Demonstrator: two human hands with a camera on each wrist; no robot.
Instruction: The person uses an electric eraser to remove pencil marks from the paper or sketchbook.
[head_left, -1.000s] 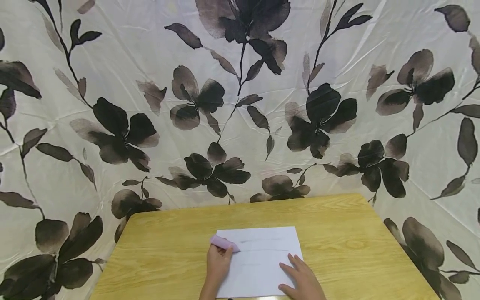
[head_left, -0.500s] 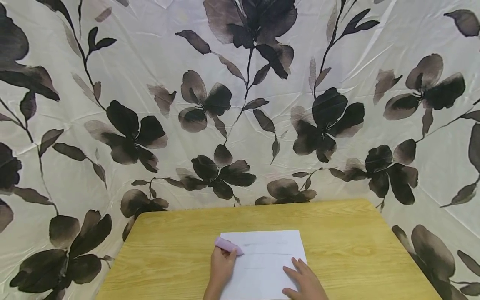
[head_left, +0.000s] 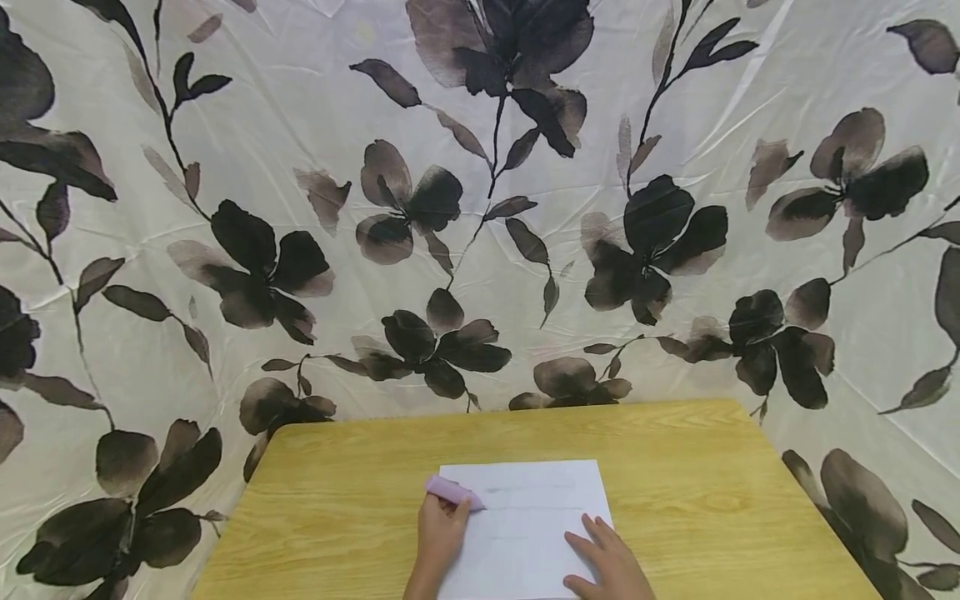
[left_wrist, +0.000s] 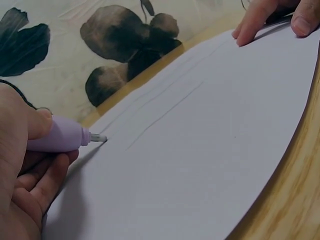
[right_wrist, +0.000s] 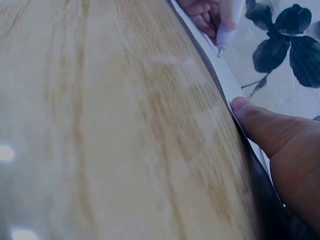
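Note:
My left hand (head_left: 439,535) pinches a thick lilac pen-shaped tool (head_left: 452,489) between thumb and fingers. Its narrow metallic tip (left_wrist: 99,137) meets the white sheet of paper (head_left: 517,571) near the left end of a thin drawn line, as the left wrist view shows. Several faint grey lines (left_wrist: 167,115) run across the sheet, and some look smudged in the head view. My right hand (head_left: 611,560) rests with spread fingers on the paper's lower right part. In the right wrist view its thumb (right_wrist: 265,125) lies along the sheet's near edge.
The sheet lies on a yellow wood-grain table (head_left: 322,500) with rounded far corners. Behind and on both sides hangs a white cloth (head_left: 525,275) printed with dark flowers. Wood surface extends left, right and beyond the paper.
The head view has shifted slightly, so the table and paper appear a little further right and lower. Against the paper, both hands and the lilac tool keep nearly the same place.

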